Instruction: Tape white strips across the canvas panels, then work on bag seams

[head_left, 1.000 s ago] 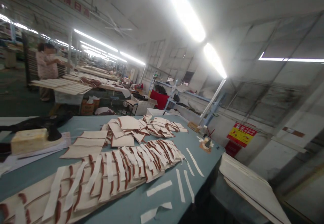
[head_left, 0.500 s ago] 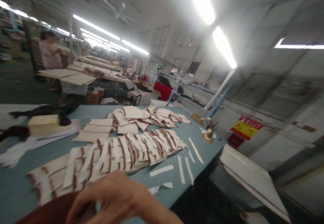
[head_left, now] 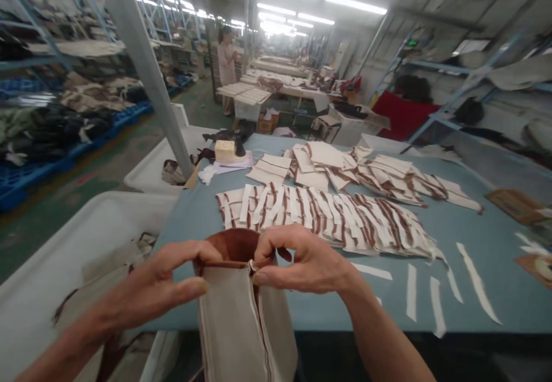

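Observation:
Between my hands, at the near edge of the table, hangs a beige fabric bag [head_left: 230,319] with a brown lining and a seam down its front. My left hand [head_left: 172,272] grips the left part of its rim, fingers inside the opening and thumb outside. With thumb and fingers, my right hand [head_left: 297,261] pinches the rim at the top of the seam. Just beyond the bag lies an overlapping row of beige pieces with brown edges [head_left: 319,212], topped by white strips. The bag's lower end is out of frame.
A blue-green table [head_left: 185,226] carries a pile of beige panels [head_left: 328,157], loose white strips [head_left: 411,293] and a yellowish block [head_left: 225,151]. White bins [head_left: 125,198] stand to the left, beside a slanting metal post [head_left: 146,65]. Farther back, a person [head_left: 226,65] stands by other tables.
My view has swung left and levelled. The bag and both my hands now show fully; earlier only one hand and a brown edge appeared at the bottom.

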A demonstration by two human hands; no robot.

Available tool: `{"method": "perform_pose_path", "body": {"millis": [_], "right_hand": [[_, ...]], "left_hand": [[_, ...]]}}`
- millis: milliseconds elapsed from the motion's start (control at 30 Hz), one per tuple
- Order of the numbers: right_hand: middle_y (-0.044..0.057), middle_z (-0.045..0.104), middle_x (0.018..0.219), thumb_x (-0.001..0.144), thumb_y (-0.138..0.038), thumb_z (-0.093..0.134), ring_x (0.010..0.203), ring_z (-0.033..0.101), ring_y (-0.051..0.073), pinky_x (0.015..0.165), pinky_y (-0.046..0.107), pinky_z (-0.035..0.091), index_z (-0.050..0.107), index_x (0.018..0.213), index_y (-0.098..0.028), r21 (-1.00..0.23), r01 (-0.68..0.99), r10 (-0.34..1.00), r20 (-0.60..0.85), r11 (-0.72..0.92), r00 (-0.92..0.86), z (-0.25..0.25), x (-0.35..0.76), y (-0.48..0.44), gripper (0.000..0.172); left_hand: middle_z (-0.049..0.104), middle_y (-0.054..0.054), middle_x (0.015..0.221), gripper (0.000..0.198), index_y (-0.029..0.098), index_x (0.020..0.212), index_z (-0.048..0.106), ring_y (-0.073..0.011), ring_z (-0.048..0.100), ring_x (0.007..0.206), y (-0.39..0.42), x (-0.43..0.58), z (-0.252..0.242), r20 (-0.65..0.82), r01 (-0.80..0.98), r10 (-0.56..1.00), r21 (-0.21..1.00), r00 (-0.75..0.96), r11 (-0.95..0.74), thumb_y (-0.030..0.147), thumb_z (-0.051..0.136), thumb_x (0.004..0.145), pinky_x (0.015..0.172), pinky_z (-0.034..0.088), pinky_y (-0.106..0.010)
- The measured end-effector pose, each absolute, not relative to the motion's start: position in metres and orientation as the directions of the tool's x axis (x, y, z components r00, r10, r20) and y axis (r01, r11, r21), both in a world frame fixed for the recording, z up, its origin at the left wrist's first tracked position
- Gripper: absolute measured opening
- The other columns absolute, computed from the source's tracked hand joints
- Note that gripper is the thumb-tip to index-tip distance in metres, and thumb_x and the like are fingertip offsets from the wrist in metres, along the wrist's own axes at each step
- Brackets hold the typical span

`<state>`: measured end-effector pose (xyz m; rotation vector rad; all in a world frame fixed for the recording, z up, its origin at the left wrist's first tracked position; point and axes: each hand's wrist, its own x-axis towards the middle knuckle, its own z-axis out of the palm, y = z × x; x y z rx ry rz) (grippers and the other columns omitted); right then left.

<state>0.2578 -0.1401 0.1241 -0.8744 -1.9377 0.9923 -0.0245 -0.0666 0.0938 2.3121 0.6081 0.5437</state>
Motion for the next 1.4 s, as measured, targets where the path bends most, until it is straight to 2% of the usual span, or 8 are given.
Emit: {"method": "perform_pose_path", "body": {"millis": [67,267,500,733,867,1067,1267,1400], "right_hand": [[-0.002,0.072,0.079,0.094,-0.029,0.08,0.071,0.06,0.011,0.07,0.022,0.048,0.07,0.083,-0.019,-0.86,0.198,0.804,0.326,0.471,-0.498,0.125,0.252,-0.136,0.018],[-0.004,0.068,0.074,0.092,-0.022,0.069,0.066,0.056,0.009,0.065,0.02,0.044,0.066,0.08,-0.019,-0.825,0.245,0.794,0.34,0.509,-0.504,0.12,0.247,-0.131,0.013],[-0.001,0.074,0.077,0.089,-0.022,0.07,0.068,0.064,0.012,0.067,0.022,0.048,0.069,0.083,-0.021,-0.732,0.396,0.82,0.4,0.555,-0.41,0.109,0.254,-0.135,0.006],[0.003,0.078,0.084,0.09,-0.02,0.064,0.075,0.07,0.016,0.073,0.027,0.05,0.069,0.096,-0.021,-0.523,0.519,0.733,0.546,0.676,-0.404,0.113,0.257,-0.135,0.008],[0.0,0.075,0.08,0.087,-0.019,0.065,0.07,0.064,0.013,0.067,0.024,0.047,0.067,0.087,-0.022,-0.657,0.476,0.811,0.465,0.585,-0.354,0.116,0.257,-0.13,0.003],[-0.004,0.063,0.069,0.082,-0.022,0.066,0.061,0.052,0.009,0.056,0.021,0.039,0.06,0.071,-0.02,-0.939,0.201,0.903,0.186,0.28,-0.387,0.109,0.251,-0.123,0.013],[-0.005,0.055,0.068,0.084,-0.03,0.07,0.061,0.046,0.009,0.055,0.021,0.036,0.057,0.07,-0.02,-0.986,0.128,0.891,0.037,0.106,-0.452,0.102,0.244,-0.124,0.022],[-0.004,0.06,0.071,0.087,-0.035,0.072,0.063,0.049,0.01,0.058,0.022,0.039,0.063,0.076,-0.019,-0.976,0.202,0.894,-0.02,0.079,-0.448,0.104,0.245,-0.126,0.021]], "left_hand": [[0.085,-0.005,0.102,0.026,0.02,0.107,0.079,-0.0217,0.078,0.093,-0.069,-0.017,0.1,0.203,0.215,0.55,0.771,0.81,-0.6,0.041,0.067,0.097,0.085,0.059,-0.023],[0.08,-0.001,0.081,0.018,0.018,0.089,0.075,-0.0151,0.072,0.074,-0.078,0.009,0.118,0.23,0.162,0.565,0.813,0.792,-0.559,0.029,0.065,0.098,0.072,0.054,-0.019],[0.069,0.004,0.064,0.022,0.018,0.083,0.076,-0.0099,0.061,0.057,-0.081,0.021,0.121,0.287,0.215,0.52,0.676,0.804,-0.705,0.02,0.059,0.097,0.06,0.045,-0.019],[0.068,0.007,0.062,0.026,0.018,0.077,0.073,-0.0066,0.06,0.052,-0.088,0.034,0.129,0.38,0.276,0.554,0.58,0.741,-0.767,0.013,0.053,0.093,0.055,0.042,-0.016],[0.065,0.007,0.061,0.025,0.019,0.074,0.069,-0.0079,0.059,0.052,-0.09,0.041,0.122,0.381,0.27,0.639,0.677,0.668,-0.685,0.019,0.053,0.092,0.055,0.042,-0.018],[0.059,0.005,0.061,0.028,0.019,0.07,0.063,-0.0109,0.053,0.057,-0.09,0.039,0.102,0.184,0.138,0.703,0.917,0.687,-0.375,0.034,0.054,0.092,0.057,0.04,-0.021],[0.059,0.003,0.064,0.028,0.017,0.069,0.063,-0.0107,0.05,0.058,-0.086,0.032,0.093,0.074,0.057,0.669,0.983,0.739,-0.173,0.035,0.067,0.089,0.054,0.037,-0.02],[0.057,0.004,0.061,0.032,0.016,0.067,0.064,-0.0096,0.049,0.056,-0.082,0.025,0.1,0.051,0.119,0.642,0.969,0.765,-0.218,0.035,0.068,0.092,0.053,0.038,-0.018]]}}
